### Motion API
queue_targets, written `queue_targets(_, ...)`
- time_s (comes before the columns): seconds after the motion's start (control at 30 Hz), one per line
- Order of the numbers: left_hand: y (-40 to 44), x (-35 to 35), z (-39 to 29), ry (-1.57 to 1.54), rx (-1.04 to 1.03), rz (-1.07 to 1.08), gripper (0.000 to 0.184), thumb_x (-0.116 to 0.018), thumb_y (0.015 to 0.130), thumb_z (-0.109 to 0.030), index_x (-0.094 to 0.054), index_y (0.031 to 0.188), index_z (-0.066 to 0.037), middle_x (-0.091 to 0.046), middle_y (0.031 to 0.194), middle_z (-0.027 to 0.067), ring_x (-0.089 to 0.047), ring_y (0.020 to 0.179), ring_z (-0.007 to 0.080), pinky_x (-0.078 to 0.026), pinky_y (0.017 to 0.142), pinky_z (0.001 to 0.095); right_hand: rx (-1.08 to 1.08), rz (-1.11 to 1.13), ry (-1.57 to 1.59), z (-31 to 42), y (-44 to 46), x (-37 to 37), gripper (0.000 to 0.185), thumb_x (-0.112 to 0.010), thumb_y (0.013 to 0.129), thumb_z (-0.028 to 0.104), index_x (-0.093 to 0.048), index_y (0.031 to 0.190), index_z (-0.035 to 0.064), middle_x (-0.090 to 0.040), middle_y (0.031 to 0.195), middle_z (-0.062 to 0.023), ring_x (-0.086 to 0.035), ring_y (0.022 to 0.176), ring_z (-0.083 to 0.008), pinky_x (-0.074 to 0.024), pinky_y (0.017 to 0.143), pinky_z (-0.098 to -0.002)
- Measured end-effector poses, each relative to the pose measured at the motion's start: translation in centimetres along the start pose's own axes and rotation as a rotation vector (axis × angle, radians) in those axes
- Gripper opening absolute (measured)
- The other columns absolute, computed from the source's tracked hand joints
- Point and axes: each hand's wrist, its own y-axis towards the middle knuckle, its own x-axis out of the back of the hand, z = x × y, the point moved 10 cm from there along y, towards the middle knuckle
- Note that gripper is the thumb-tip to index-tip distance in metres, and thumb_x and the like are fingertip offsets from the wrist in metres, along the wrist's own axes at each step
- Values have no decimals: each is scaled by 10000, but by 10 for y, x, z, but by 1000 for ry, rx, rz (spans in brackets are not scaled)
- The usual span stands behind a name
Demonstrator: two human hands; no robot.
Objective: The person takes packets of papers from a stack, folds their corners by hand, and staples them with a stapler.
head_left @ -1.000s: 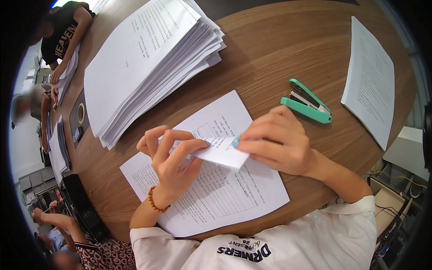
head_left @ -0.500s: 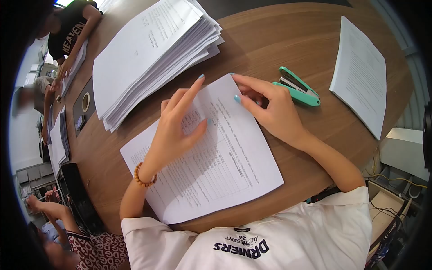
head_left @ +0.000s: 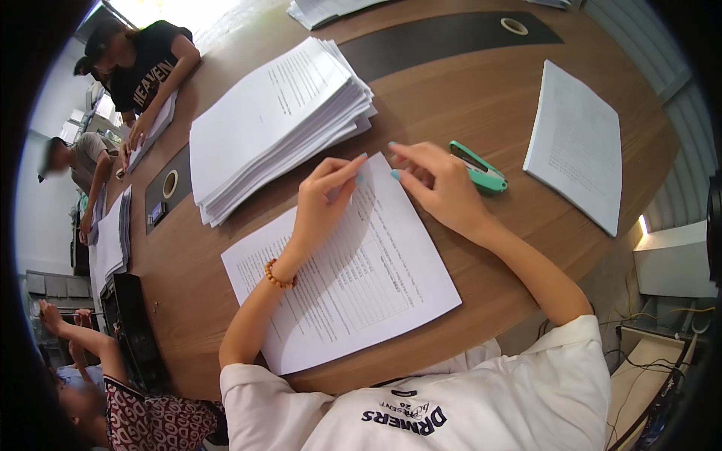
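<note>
My left hand [head_left: 325, 204], with a beaded bracelet on the wrist, is over the upper left part of a printed paper sheet [head_left: 361, 293]. Its thumb and index fingertips are close to the sheet's top corner, with a small gap between them. Just right of that corner is my right hand [head_left: 440, 184], thumb and index finger apart and nothing between them. Behind it lies a green stapler [head_left: 485, 177], partly hidden by the hand. The sheet lies flat on the wooden table [head_left: 481, 278].
A tall stack of papers [head_left: 263, 128] stands behind my left hand. Another stack [head_left: 575, 143] lies at the right. Tape rolls [head_left: 171, 184] [head_left: 514, 27] rest on dark table panels. People sit at the left, one in a black shirt [head_left: 154, 71] handling papers.
The folded-over paper has been laid flat. My left thumb and index finger spread, then drew closer near the top corner. My right hand moved up, then lay beside that corner. The view has shifted.
</note>
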Motion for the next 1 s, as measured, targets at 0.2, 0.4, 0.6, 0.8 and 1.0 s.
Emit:
queue_targets(0.2, 0, 6, -7, -32, -23, -36, 385, -585, 815, 93, -646, 1151, -84, -634, 979, 82, -613, 856, 168, -501, 715, 259, 96, 17, -671, 10, -15, 68, 478, -728, 766, 148, -500, 1145, -35, -488, 1139, -159, -478, 1073, -291, -423, 901, -379)
queue_targets(0.4, 0, 4, 6, -81, 103, -31, 374, -577, 802, 107, -652, 1129, -60, -634, 978, 67, -619, 876, 162, -504, 788, 251, 62, 229, -540, -22, -13, 51, 502, -724, 770, 174, -454, 1148, -14, -522, 1107, -188, -525, 1042, -316, -431, 890, -402)
queue_targets(0.6, -2, 5, -3, -133, -30, -17, 346, -586, 798, 104, -667, 1095, -53, -628, 970, 75, -623, 875, 175, -518, 784, 267, 125, 509, -397, 11, 16, 3, 424, -709, 784, 296, -557, 1034, -12, -642, 863, -194, -643, 796, -315, -495, 726, -387)
queue_targets(0.8, -2, 7, -7, -118, -45, -39, 319, -587, 794, 108, -682, 1057, -48, -626, 963, 74, -628, 865, 178, -530, 770, 275, 227, 563, -586, 22, 30, -21, 383, -738, 735, 343, -583, 819, 3, -620, 679, -136, -621, 610, -289, -490, 591, -360)
queue_targets(1.0, -2, 5, -5, -102, -33, -39, 325, -604, 792, 95, -685, 1065, -63, -626, 962, 74, -626, 848, 176, -542, 757, 274, 272, 604, -646, 27, 36, -29, 420, -707, 754, 401, -557, 697, 13, -577, 573, -134, -600, 536, -291, -481, 553, -371)
